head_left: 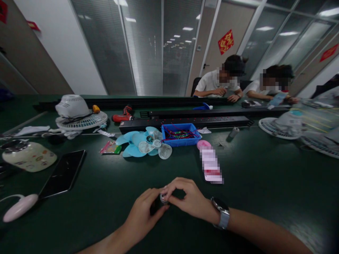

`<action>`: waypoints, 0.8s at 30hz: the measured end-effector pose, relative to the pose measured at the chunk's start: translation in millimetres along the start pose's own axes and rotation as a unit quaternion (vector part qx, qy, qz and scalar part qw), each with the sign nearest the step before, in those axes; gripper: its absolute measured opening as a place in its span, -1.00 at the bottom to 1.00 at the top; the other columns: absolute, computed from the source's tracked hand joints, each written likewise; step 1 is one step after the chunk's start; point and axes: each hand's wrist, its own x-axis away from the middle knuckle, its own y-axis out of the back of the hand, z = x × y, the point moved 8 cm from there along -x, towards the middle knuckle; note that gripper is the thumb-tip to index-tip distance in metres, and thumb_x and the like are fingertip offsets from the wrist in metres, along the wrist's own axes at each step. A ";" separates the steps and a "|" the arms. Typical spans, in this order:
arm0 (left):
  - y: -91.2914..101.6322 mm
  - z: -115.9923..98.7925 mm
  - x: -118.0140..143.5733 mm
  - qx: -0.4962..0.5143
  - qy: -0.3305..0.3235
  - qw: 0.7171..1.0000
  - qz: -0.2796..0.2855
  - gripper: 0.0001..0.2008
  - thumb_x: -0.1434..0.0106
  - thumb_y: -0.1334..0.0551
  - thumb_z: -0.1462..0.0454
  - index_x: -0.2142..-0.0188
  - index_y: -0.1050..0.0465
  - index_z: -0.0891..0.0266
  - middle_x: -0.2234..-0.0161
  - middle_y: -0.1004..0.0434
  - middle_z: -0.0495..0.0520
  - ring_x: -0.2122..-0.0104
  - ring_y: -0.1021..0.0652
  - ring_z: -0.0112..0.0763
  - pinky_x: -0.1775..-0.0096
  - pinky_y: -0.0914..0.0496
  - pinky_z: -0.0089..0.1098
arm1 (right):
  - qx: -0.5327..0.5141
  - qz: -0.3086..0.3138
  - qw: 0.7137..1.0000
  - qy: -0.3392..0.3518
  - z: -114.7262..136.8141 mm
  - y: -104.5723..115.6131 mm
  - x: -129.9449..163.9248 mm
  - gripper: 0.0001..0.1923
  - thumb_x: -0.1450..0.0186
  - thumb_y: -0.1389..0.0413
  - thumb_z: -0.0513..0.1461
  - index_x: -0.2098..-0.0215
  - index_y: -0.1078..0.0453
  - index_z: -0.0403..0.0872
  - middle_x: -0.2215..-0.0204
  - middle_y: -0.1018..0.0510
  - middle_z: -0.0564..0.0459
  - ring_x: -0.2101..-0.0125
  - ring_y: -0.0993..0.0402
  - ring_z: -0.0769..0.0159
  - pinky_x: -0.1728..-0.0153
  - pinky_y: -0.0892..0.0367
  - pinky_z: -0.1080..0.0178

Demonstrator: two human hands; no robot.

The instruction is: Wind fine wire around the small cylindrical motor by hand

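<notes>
My left hand [145, 209] curls around a small silver cylinder [163, 199] just above the green table, its fingers closed on the side. From the right, my right hand [187, 197] reaches over and pinches at the cylinder's top; the fingertips partly cover it, so I cannot make out its exact kind or whether a smaller part is between them. A watch [221, 211] is on my right wrist. Beyond the hands lie light-blue and clear fan blades [144, 143] and a blue bin [181, 135] with red and green wires.
A pink fan-shaped item [210, 162] lies right of centre, and a small metal cylinder [234, 132] farther back. A tablet [63, 174] and a pink device [21, 208] are at left. Behind are a red drill [123, 114], black rails [185, 121] and fan housings [72, 107]. Two people sit across.
</notes>
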 end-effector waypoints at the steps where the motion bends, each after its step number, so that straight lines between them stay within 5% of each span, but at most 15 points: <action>1: 0.1 -0.1 -0.1 0.000 0.002 1.000 0.002 -0.76 -0.24 -0.31 0.38 0.09 -0.47 0.17 0.26 -0.58 0.07 0.32 -0.56 -0.23 0.27 -0.46 -0.31 | -0.003 0.000 1.000 -0.005 -0.8 -0.3 -0.1 -0.92 -0.23 -0.28 -0.37 0.36 -0.51 -0.09 0.32 -0.66 0.06 0.25 -0.60 0.33 0.14 -0.42 0.30; 13: 1.6 0.6 -0.7 0.010 0.006 1.000 0.002 -0.72 -0.24 -0.32 0.36 0.05 -0.48 0.14 0.19 -0.61 0.09 0.23 -0.60 -0.19 0.19 -0.50 -0.27 | -0.063 -0.058 0.992 -0.090 -20.5 -5.4 2.6 -0.79 -0.12 -0.37 -0.25 0.49 -0.42 -0.10 0.43 -0.60 0.09 0.33 -0.57 0.30 0.25 -0.41 0.28; 24: -0.1 3.0 0.9 0.002 0.002 1.000 0.004 -0.75 -0.23 -0.30 0.38 0.09 -0.49 0.15 0.28 -0.59 0.07 0.33 -0.57 -0.23 0.27 -0.49 -0.31 | -0.022 -0.044 0.998 -0.042 -16.7 -4.0 3.1 -0.88 -0.13 -0.29 -0.38 0.41 -0.47 -0.08 0.37 -0.62 0.09 0.28 -0.58 0.32 0.18 -0.41 0.29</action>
